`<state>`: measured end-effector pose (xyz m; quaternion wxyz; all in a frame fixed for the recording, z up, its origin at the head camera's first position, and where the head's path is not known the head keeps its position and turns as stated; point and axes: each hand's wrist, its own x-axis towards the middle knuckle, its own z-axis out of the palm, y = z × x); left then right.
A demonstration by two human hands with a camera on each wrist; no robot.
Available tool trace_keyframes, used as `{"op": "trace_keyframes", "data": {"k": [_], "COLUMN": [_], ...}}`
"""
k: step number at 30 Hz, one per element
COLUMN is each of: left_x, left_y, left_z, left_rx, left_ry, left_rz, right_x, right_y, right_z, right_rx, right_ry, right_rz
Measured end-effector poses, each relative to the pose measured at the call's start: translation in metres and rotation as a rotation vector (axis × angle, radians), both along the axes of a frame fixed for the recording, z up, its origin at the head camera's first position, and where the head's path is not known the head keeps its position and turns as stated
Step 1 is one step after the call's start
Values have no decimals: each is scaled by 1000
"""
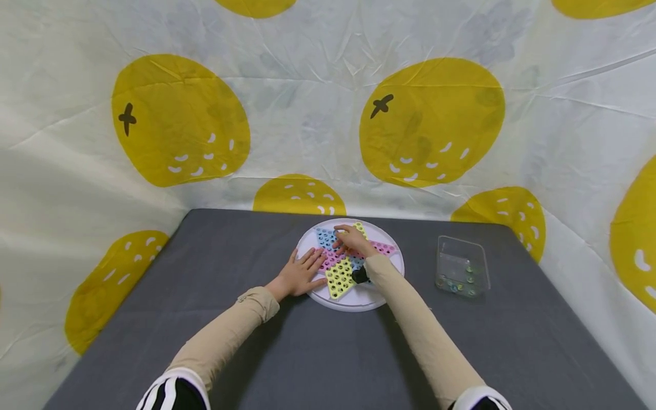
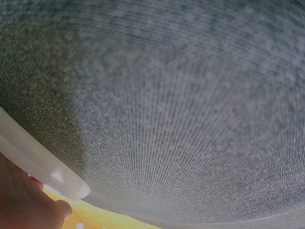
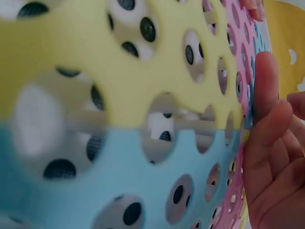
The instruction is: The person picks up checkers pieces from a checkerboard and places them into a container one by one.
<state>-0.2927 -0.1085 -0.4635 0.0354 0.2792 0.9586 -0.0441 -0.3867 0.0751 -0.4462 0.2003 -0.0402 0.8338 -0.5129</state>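
Observation:
A round white Chinese checkers board [image 1: 350, 307] lies on the grey table, its holed star in yellow, pink and blue. My left hand [image 1: 303, 273] rests on the board's left side with fingers spread and straight. In the left wrist view, part of that hand [image 2: 28, 205] shows beside the white rim [image 2: 47, 167]. My right hand [image 1: 352, 239] is over the far part of the star, fingers bent down near the blue triangle [image 1: 324, 234]. The right wrist view shows its fingers [image 3: 267, 86] close to the holed surface [image 3: 119, 105]; I cannot tell whether they pinch anything.
To the right of the board stands a clear plastic box [image 1: 445, 250] with several glass marbles [image 1: 470, 270] inside. A black wrist camera [image 1: 360, 275] sits at the right wrist, over the board. Behind the table's far edge hangs a white cloth [image 1: 307, 125] printed with yellow fruit.

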Motion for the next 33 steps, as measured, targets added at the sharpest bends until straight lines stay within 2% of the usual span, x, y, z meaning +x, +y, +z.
{"op": "trace_keyframes", "data": {"k": [6,14,19,25,29,33], "left_x": [-2,0,1,-1,-3,-5], "left_y": [0,0,-1,0,0,0], "left_z": [-5,-1,-2,-4,-5,-6], "left_rx": [-16,-10,-2,11,-11,-26], "left_ry": [7,13,17,10,2,-6], "left_rz": [17,10,4,7,13,24], "right_x": [-1,-7,-6,-1,1,3], "right_y": [-4,-9,-11,-8,-5,1], "right_z": [1,-5,-6,-2,1,5], "right_rx": [-13,-19,-4,-52,-94,-62], "right_ry": [-6,-1,8,-4,-26,-17], "right_rz": [-52,-133,-150,-138,-112,-88]}}
